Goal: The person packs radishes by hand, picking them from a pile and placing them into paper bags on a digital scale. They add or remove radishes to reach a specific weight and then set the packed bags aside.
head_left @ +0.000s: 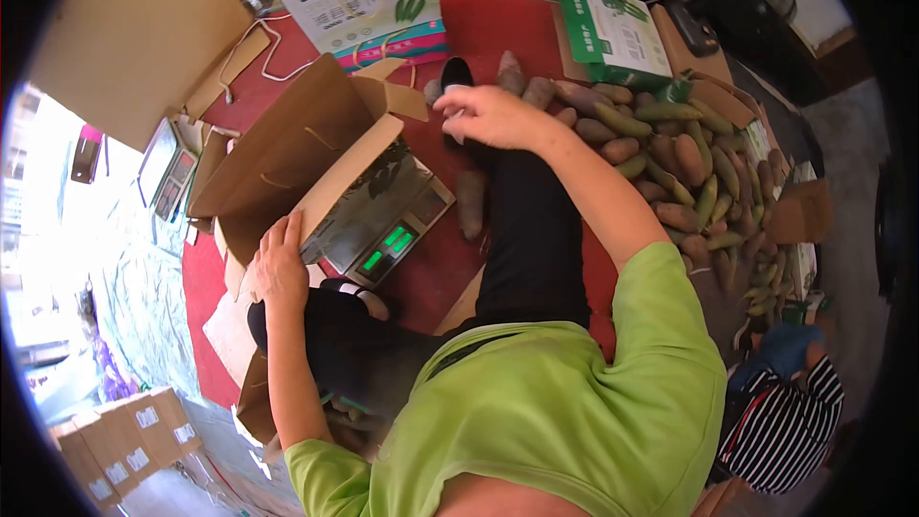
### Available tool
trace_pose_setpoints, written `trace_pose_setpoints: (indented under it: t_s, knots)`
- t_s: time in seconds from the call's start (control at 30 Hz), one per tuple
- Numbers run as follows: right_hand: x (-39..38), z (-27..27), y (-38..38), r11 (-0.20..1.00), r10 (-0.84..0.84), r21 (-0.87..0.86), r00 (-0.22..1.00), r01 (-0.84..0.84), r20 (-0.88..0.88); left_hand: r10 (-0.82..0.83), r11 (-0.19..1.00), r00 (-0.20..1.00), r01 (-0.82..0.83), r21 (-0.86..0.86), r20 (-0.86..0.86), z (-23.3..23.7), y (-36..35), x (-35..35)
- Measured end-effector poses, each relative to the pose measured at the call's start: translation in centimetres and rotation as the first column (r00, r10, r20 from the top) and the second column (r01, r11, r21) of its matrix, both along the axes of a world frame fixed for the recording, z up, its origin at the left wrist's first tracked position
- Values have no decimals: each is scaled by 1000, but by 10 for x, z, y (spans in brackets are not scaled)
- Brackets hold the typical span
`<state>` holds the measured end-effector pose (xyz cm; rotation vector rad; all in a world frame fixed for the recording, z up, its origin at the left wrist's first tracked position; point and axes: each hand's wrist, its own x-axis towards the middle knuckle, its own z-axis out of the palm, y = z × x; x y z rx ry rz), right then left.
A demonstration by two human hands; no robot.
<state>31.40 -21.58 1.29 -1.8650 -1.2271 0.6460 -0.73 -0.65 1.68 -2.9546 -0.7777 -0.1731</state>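
Note:
My left hand [280, 263] grips the near edge of an open cardboard box [354, 163], fingers over its rim. The box has raised flaps, a rope handle and leaf printing on its outside. It sits on a digital scale [388, 254] whose display glows green. My right hand [493, 118] hovers to the right of the box, above my knee and near my dark shoe [458, 73]. Its fingers are loosely curled and apart, with no held thing visible. A long brown tuber [470, 203] lies on the red floor covering beside the scale.
At the right, a large heap of long brown and green produce [689, 158] spreads out. Printed cartons [617, 33] and a gift box [364, 5] stand at the back. Another scale [172, 172] is at the left. A person in a striped top [785, 431] is at lower right.

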Motion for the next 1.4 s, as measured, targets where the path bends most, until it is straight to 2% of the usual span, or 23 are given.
trace_pose_setpoints:
  t_s: [0.03, 0.07, 0.1, 0.13, 0.23, 0.3, 0.37, 0.43, 0.53, 0.63, 0.7, 0.8, 0.87, 1.03, 1.1, 1.13, 1.2, 1.33, 1.4]
  knots:
    - [8, 0, -8, 995, -61, 79, 996, 66, -60, 12, 1000, 1000, -12, 4, -11, -1, 0, 0]
    - [17, 2, -24, 985, -145, 80, 987, 150, -68, 20, 1000, 1000, -20, 2, -11, -1, -1, 1]
    - [16, 19, -39, 965, -235, 71, 950, 254, -204, 8, 1000, 1000, -8, -2, -14, -3, 1, 2]
    - [25, 11, -54, 942, -305, 79, 932, 325, -195, 4, 1000, 1000, -4, 9, -7, -5, 4, 1]
    - [44, -30, -98, 852, -506, 86, 855, 516, -115, 4, 1000, 999, -4, 5, -42, -3, 1, 0]
    - [43, -61, -128, 822, -553, 61, 819, 567, -153, 43, 998, 997, -46, -49, -61, -1, 1, 2]
    - [42, -108, -159, 776, -631, -150, 754, 613, -182, 37, 995, 998, -41, -95, -41, -1, 2, 4]
    - [32, -171, -189, 720, -691, -170, 718, 673, -89, 53, 992, 998, -56, -115, -34, 2, 2, 9]
    - [0, -229, -223, 676, -698, -323, 716, 662, 8, 106, 980, 991, -117, -163, -76, 15, -8, 20]
    - [-35, -275, -251, 631, -711, -441, 703, 638, -2, 78, 987, 996, -84, -133, -51, 10, -11, 23]
    - [-57, -295, -264, 508, -711, -664, 702, 549, 37, 42, 993, 999, -46, -107, -33, -2, -7, 19]
    - [-80, -315, -274, 433, -734, -747, 678, 504, 31, 16, 998, 1000, -17, -62, -13, -11, -10, 16]
    - [-88, -324, -277, 429, -729, -761, 683, 487, 27, 27, 999, 999, -26, 27, -29, -16, -13, 15]
    - [-94, -335, -272, 438, -708, -752, 704, 492, 49, 81, 996, 995, -78, 52, -59, -22, -14, 14]
    - [-91, -338, -264, 434, -785, -714, 619, 549, -1, 69, 996, 996, -65, 61, -54, -23, -14, 14]
    - [-87, -338, -259, 433, -787, -715, 617, 549, -2, 76, 995, 996, -73, 73, -49, -25, -15, 14]
    - [-80, -341, -251, 387, -844, -706, 537, 592, -13, 80, 994, 996, -77, 82, -45, -27, -17, 14]
    - [-61, -348, -235, 350, -879, -695, 476, 628, -12, 94, 990, 994, -87, 109, -55, -28, -17, 13]
    - [-49, -348, -226, 300, -937, -674, 341, 675, -76, 106, 988, 993, -99, 122, -48, -30, -17, 14]
